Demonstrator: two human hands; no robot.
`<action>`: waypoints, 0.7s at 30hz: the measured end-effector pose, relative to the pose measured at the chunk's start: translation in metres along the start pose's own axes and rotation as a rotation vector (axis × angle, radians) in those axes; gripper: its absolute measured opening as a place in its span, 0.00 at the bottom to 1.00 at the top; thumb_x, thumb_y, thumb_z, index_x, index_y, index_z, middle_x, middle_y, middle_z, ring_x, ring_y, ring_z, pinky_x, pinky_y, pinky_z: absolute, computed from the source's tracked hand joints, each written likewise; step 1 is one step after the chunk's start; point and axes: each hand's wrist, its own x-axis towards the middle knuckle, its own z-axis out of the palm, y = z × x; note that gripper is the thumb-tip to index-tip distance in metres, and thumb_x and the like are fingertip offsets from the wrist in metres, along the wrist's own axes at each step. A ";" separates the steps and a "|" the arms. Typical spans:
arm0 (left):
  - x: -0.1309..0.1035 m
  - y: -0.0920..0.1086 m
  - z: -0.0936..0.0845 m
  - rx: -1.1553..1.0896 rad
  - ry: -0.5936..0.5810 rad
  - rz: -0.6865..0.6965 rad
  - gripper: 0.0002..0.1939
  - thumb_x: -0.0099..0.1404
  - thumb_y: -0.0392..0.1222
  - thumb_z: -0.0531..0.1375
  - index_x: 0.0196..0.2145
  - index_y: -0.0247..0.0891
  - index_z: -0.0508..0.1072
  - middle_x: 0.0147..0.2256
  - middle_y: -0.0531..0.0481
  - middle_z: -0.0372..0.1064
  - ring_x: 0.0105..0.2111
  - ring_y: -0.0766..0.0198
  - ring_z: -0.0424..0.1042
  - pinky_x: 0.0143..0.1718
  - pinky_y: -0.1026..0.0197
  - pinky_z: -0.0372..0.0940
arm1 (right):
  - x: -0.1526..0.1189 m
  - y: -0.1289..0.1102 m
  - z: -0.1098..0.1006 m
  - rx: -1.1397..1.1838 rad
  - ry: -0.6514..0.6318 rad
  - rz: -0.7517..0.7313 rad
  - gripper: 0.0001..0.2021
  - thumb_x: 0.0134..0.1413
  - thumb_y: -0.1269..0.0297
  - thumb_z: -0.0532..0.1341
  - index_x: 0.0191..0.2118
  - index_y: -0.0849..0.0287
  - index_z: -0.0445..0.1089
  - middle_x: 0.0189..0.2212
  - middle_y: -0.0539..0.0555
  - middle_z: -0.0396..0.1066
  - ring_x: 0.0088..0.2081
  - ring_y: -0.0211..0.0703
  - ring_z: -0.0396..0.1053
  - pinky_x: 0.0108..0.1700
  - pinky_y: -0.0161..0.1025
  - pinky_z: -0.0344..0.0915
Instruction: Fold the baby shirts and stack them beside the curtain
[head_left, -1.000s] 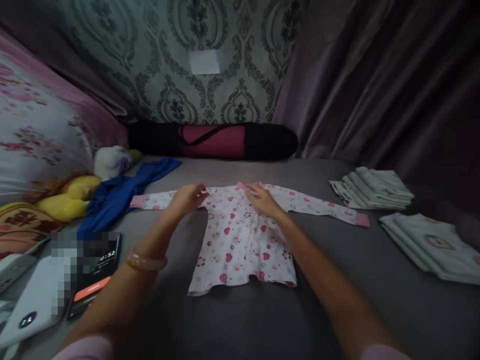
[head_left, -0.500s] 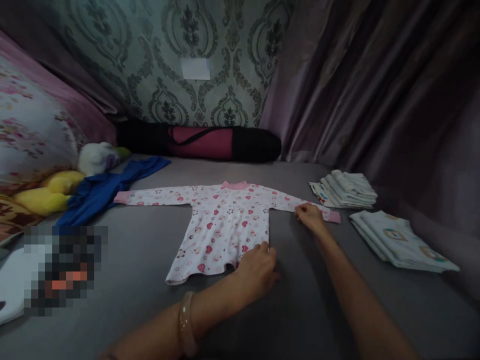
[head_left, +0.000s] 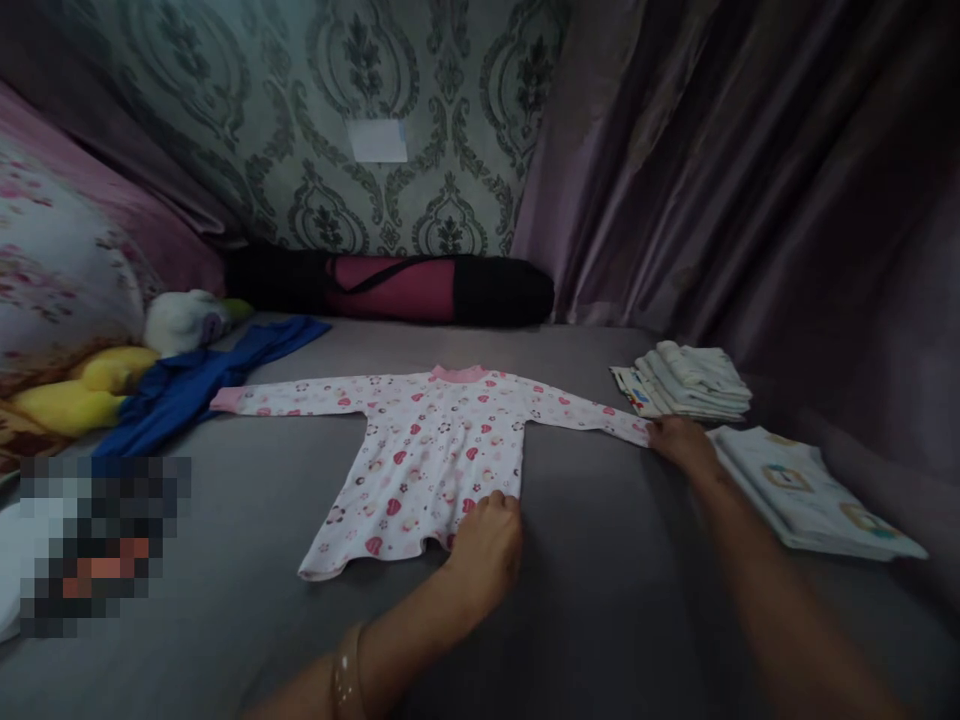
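A white long-sleeved shirt (head_left: 420, 470) with pink hearts and a pink collar lies flat, both sleeves spread wide. My left hand (head_left: 487, 545), wearing a bangle (head_left: 347, 672) at the wrist, is closed on the shirt's lower right corner and hides that part of the hem. Out at the end of the right sleeve, my right hand (head_left: 684, 447) has its fingers closed around the cuff, which it covers. The left sleeve's pink cuff (head_left: 226, 400) shows in full.
Folded white cloths (head_left: 694, 380) are stacked at the right, with folded printed clothes (head_left: 810, 490) nearer me. Blue clothing (head_left: 202, 380) and plush toys (head_left: 67, 395) lie left. A black and maroon bag (head_left: 390, 287) runs along the wall.
My right hand has slid outward along the sleeve to its cuff. My left hand stays at the lower corner, its fingers drawn in. The view has shifted slightly right.
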 end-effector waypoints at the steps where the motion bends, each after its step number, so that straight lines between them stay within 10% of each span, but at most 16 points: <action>1: 0.002 -0.001 0.002 -0.010 0.009 0.004 0.15 0.63 0.29 0.49 0.44 0.31 0.69 0.42 0.38 0.70 0.42 0.55 0.71 0.39 0.58 0.63 | 0.001 0.004 -0.002 0.014 -0.029 0.002 0.18 0.59 0.61 0.52 0.46 0.64 0.74 0.44 0.67 0.73 0.46 0.54 0.71 0.44 0.42 0.63; 13: 0.022 0.013 0.029 -0.289 0.223 0.110 0.12 0.65 0.36 0.48 0.31 0.37 0.69 0.32 0.45 0.71 0.32 0.62 0.71 0.31 0.62 0.56 | 0.014 0.006 -0.060 0.068 -0.084 0.186 0.14 0.56 0.56 0.58 0.44 0.55 0.74 0.45 0.62 0.72 0.47 0.54 0.69 0.42 0.43 0.63; 21: 0.023 0.029 0.015 -0.439 0.173 0.135 0.13 0.64 0.37 0.49 0.29 0.37 0.72 0.29 0.47 0.72 0.29 0.63 0.69 0.29 0.62 0.56 | 0.029 0.024 -0.046 0.115 0.074 0.186 0.13 0.53 0.60 0.62 0.41 0.61 0.77 0.43 0.69 0.72 0.46 0.60 0.70 0.41 0.49 0.62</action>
